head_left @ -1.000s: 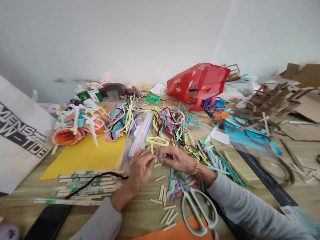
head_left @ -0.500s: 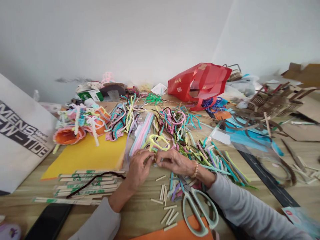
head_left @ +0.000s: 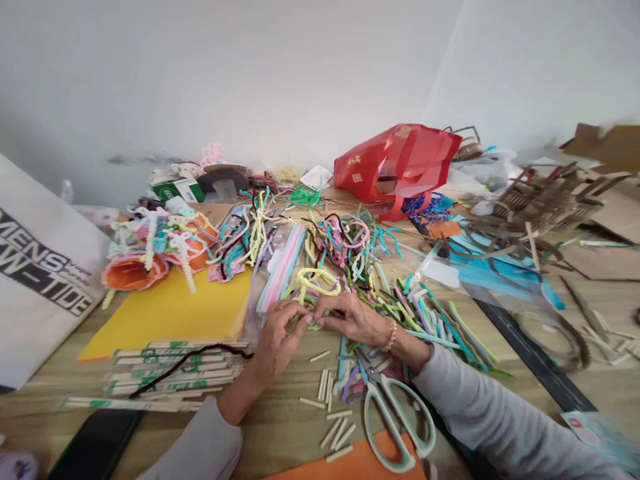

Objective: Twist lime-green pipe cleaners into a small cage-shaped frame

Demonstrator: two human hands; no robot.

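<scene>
Work sat at the centre of the bench. Left hand and right hand met fingertip to fingertip, each grip pressed together and pinching a small chenille-stem twist. It looked yellow-green, but the fingers hid most of it. The twist sat just below a yellow chenille loop; I could not tell if the 2 were joined.

Nearest the left hand: bundled wooden chopsticks in green-printed paper sleeves, 1 dark brown chenille stem lying across them, and a yellow card sheet beyond.

Nearest the right hand: a fan of loose multicoloured chenille stems, short wooden sticks scattered on the bench, and scissors with pale green handles lying untouched just below the wrist. That wrist wore a gold beaded bracelet.

Further back: a clear plastic bag of pastel chenille stems, chenille-wrapped orange paper cones, a red carrier bag, and a brown cardboard lattice construction. A black phone lay at the near edge.
</scene>
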